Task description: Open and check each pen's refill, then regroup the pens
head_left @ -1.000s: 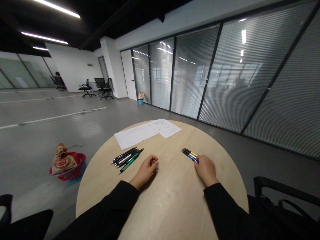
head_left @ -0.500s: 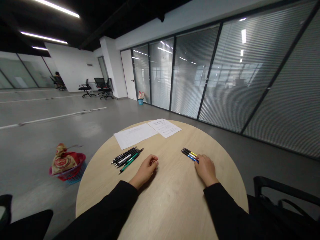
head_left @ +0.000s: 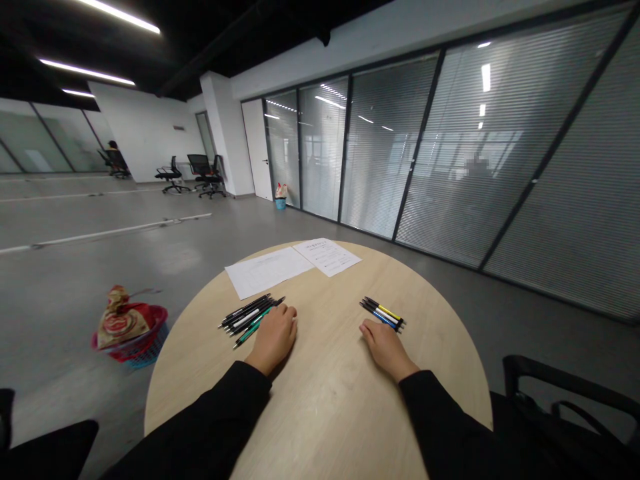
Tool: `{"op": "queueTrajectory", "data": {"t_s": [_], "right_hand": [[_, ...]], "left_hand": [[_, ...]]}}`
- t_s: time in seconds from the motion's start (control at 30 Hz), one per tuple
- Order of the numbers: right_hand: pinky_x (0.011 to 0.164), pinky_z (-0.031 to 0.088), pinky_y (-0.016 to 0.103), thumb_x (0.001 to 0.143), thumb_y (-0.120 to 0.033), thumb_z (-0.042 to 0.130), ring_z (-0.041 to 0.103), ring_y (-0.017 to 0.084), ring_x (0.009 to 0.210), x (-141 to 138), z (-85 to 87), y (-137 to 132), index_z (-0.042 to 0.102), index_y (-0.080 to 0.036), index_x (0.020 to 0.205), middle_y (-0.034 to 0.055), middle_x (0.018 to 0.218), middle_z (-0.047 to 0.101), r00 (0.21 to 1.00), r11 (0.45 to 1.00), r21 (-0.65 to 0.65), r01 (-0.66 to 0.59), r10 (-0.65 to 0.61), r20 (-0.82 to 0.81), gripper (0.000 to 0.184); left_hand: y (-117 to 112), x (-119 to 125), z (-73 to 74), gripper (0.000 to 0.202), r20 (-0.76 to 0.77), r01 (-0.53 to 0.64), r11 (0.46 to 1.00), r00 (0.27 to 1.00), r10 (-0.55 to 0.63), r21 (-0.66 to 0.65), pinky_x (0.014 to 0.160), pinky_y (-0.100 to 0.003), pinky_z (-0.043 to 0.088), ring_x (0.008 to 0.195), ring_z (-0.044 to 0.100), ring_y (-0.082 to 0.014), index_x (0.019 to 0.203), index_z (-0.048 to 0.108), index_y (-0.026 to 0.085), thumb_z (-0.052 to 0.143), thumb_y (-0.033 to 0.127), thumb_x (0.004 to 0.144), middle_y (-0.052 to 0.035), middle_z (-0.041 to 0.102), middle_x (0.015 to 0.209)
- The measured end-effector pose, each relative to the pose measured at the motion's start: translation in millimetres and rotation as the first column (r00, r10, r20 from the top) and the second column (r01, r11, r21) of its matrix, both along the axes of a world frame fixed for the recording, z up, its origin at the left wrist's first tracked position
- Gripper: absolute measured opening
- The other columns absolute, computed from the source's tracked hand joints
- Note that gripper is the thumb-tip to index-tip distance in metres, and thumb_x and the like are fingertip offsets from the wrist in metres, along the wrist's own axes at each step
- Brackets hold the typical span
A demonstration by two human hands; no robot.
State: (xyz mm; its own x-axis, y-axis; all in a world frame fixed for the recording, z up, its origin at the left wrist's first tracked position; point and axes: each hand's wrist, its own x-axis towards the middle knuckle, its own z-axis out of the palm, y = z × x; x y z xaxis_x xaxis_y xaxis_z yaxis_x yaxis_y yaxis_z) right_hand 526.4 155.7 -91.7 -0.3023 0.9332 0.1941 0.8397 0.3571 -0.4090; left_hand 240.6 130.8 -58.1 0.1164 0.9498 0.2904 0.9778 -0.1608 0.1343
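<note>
My left hand (head_left: 274, 337) lies over the right part of a green pen (head_left: 245, 338), its fingers curled down around it and partly hidden. Beside that pen, to the left, is a bundle of black and white pens (head_left: 245, 313) on the round wooden table (head_left: 325, 400). My right hand (head_left: 386, 348) rests on the tabletop with curled fingers and nothing visible in them. Just beyond it lies a small row of pens: a yellow one (head_left: 389, 309), a white one (head_left: 384, 313) and a blue one (head_left: 376, 314), all with black parts.
Two printed sheets, a left one (head_left: 267, 272) and a right one (head_left: 330, 257), lie at the table's far edge. A basket (head_left: 163, 327) holding a paper bag stands on the floor at left. A black chair armrest (head_left: 565, 380) is close at right.
My left hand has moved left onto the green pen. The right hand has let go of the row of pens and drawn back toward me and left. The pens stay in place.
</note>
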Motion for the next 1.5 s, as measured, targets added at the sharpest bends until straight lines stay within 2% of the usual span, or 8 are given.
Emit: {"op": "queueTrajectory", "data": {"t_s": [0.33, 0.47, 0.8, 1.0, 1.13, 1.3, 1.4, 1.5], "right_hand": [[0.066, 0.034, 0.023, 0.094, -0.021, 0.054, 0.060, 0.014, 0.071, -3, -3.7, -3, 0.060, -0.018, 0.079, 0.0019, 0.074, 0.066, 0.988, 0.997, -0.003, -0.075, 0.074, -0.139, 0.017], [0.063, 0.033, 0.023, 0.094, -0.029, 0.056, 0.058, 0.014, 0.067, -4, -2.3, -4, 0.060, -0.018, 0.073, 0.0012, 0.070, 0.065, 0.984, 0.997, -0.011, -0.071, 0.068, -0.162, 0.023], [0.065, 0.034, 0.023, 0.093, -0.027, 0.055, 0.058, 0.014, 0.067, -5, -2.3, -5, 0.062, -0.018, 0.074, 0.0016, 0.071, 0.066, 0.987, 0.998, -0.021, -0.063, 0.059, -0.150, 0.022], [0.067, 0.035, 0.023, 0.092, -0.026, 0.055, 0.059, 0.015, 0.070, -5, 0.7, -7, 0.064, -0.018, 0.077, 0.0021, 0.073, 0.067, 0.987, 0.997, -0.034, -0.066, 0.061, -0.151, 0.020], [0.067, 0.035, 0.023, 0.092, -0.026, 0.055, 0.059, 0.015, 0.070, -6, 1.2, -7, 0.064, -0.018, 0.076, 0.0022, 0.073, 0.067, 0.988, 0.997, -0.028, -0.065, 0.060, -0.144, 0.020], [0.066, 0.035, 0.023, 0.092, -0.024, 0.054, 0.059, 0.015, 0.070, -10, 3.4, -10, 0.067, -0.019, 0.080, 0.0023, 0.074, 0.067, 0.985, 0.996, -0.031, -0.087, 0.081, -0.152, 0.018], [0.067, 0.036, 0.023, 0.092, -0.024, 0.054, 0.060, 0.015, 0.071, -15, 4.4, -13, 0.068, -0.019, 0.083, 0.0026, 0.074, 0.068, 0.984, 0.994, -0.038, -0.104, 0.097, -0.148, 0.017], [0.068, 0.037, 0.024, 0.091, -0.024, 0.055, 0.060, 0.015, 0.072, -19, 3.2, -15, 0.069, -0.020, 0.084, 0.0022, 0.075, 0.068, 0.981, 0.991, -0.045, -0.123, 0.114, -0.158, 0.017]], "left_hand": [[5, -24, 5.6, 0.028, -0.286, -0.242, 0.969, 0.926, 0.246, 0.053, 0.079, -0.039, 0.044, 0.099, 0.057, -0.0307, 0.110, 0.061, 0.011, 0.038, 0.015, 0.095, -0.0175, 0.061, 0.107], [4, -26, 4.5, 0.028, -0.309, -0.244, 0.968, 0.918, 0.250, 0.059, 0.079, -0.039, 0.044, 0.097, 0.058, -0.0298, 0.110, 0.060, 0.011, 0.037, 0.013, 0.095, -0.0164, 0.062, 0.103], [7, -28, -3.5, 0.029, -0.247, -0.247, 0.969, 0.940, 0.235, -0.015, 0.069, -0.031, 0.048, 0.085, 0.065, -0.0233, 0.116, 0.053, 0.011, 0.031, 0.012, 0.097, -0.0157, 0.059, 0.108], [4, -24, 0.0, 0.030, -0.225, -0.248, 0.964, 0.949, 0.223, -0.093, 0.068, -0.033, 0.051, 0.083, 0.068, -0.0258, 0.118, 0.051, 0.010, 0.031, 0.016, 0.097, -0.0163, 0.064, 0.099], [4, -21, -0.8, 0.035, -0.112, -0.150, 0.980, 0.984, 0.136, -0.131, 0.075, -0.037, 0.052, 0.090, 0.068, -0.0279, 0.126, 0.050, 0.012, 0.038, 0.017, 0.094, -0.0188, 0.066, 0.111], [4, -8, -6.4, 0.043, 0.252, 0.202, 0.976, 0.951, -0.178, -0.076, 0.097, -0.036, 0.045, 0.111, 0.062, -0.0250, 0.131, 0.053, 0.022, 0.044, 0.018, 0.089, -0.0117, 0.065, 0.126], [1, 6, -7.1, 0.032, 0.423, 0.292, 0.955, 0.872, -0.248, -0.043, 0.091, -0.033, 0.045, 0.101, 0.063, -0.0239, 0.115, 0.062, 0.022, 0.046, 0.019, 0.088, -0.0091, 0.070, 0.111], [-2, 18, -6.7, 0.025, 0.549, 0.294, 0.956, 0.799, -0.245, -0.002, 0.070, -0.029, 0.043, 0.071, 0.059, -0.0192, 0.109, 0.062, 0.022, 0.050, 0.025, 0.088, -0.0027, 0.067, 0.080]]}}
